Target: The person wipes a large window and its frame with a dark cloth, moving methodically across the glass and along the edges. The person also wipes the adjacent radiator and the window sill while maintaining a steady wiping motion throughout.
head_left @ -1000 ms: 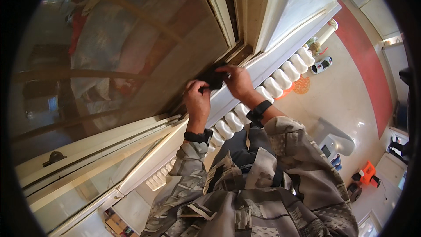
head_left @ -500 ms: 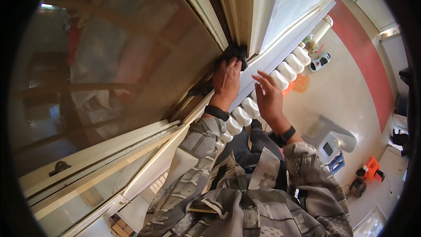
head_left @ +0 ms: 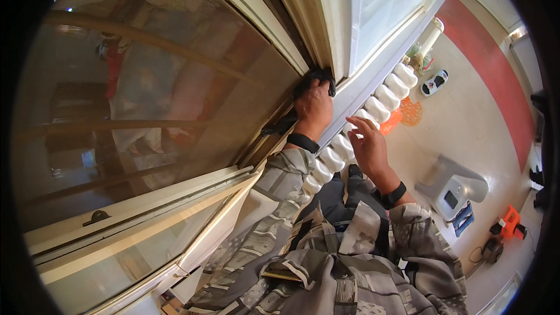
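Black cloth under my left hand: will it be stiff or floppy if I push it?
The black cloth is probably floppy, since it looks bunched under the left hand. Being crumpled rather than round, it seems unlikely to roll.

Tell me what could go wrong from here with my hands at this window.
Your left hand is on the black cloth at the corner of the window frame, so it might scrape an edge, or the cloth could snag there. Your right hand, beside the white radiator, might knock against it.
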The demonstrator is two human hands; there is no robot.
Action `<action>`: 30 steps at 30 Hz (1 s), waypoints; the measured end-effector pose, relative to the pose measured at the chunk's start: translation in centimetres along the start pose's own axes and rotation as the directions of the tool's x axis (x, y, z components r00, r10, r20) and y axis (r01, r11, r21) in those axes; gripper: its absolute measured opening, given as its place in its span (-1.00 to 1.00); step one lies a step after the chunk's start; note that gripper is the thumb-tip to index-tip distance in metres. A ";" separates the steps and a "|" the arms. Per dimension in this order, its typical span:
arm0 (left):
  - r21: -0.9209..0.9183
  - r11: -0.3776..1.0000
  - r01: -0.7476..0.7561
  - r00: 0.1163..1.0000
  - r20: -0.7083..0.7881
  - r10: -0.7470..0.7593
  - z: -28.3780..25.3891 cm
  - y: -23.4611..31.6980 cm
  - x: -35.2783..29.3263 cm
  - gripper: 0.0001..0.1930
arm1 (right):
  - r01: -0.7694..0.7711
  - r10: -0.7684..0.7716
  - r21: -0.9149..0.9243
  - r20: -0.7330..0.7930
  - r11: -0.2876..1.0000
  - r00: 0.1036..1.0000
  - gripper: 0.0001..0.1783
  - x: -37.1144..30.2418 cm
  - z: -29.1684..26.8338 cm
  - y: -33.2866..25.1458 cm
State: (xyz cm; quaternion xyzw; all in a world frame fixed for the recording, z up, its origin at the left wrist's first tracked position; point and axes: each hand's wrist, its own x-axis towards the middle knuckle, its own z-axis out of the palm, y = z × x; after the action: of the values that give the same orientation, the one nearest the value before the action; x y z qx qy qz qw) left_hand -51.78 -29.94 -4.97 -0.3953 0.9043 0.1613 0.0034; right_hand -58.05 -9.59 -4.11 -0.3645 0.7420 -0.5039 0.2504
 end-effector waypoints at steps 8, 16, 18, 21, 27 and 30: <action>0.004 0.997 0.080 0.984 0.162 -0.079 -0.4 -2.7 -1.4 -0.50 | 0.064 -0.065 0.013 0.099 0.998 0.993 -0.41 1.9 -0.5 -0.7; -0.225 0.974 0.025 0.970 0.240 0.030 0.4 -1.5 4.1 -0.55 | -0.107 0.087 0.113 0.163 0.988 0.983 -0.53 -2.9 -2.3 1.5; 0.011 1.000 0.014 0.973 0.232 -0.016 0.6 -0.7 4.0 -0.63 | -0.126 0.098 0.142 0.192 0.982 0.976 -0.56 -3.5 -2.6 1.8; 0.026 0.997 0.074 0.965 0.249 -0.078 0.5 0.0 3.3 -0.70 | -0.201 0.170 0.122 0.228 0.972 0.959 -0.57 -4.1 -2.8 1.9; 0.040 0.998 0.049 0.959 0.276 -0.058 -0.3 -1.1 2.7 -0.67 | -0.201 0.160 0.109 0.304 0.974 0.939 -0.61 -5.5 -3.0 1.4; -0.054 0.998 0.039 0.975 0.222 -0.026 -0.2 -3.0 0.6 -0.66 | -0.235 0.178 0.153 0.316 0.960 0.932 -0.62 -6.3 -3.4 1.8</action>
State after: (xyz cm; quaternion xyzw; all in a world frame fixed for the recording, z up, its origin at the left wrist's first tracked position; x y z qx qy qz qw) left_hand -50.01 -32.39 -5.76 -0.3897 0.8866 0.2301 0.0952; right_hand -57.24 -2.25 -4.46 -0.3308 0.6789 -0.4815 0.4447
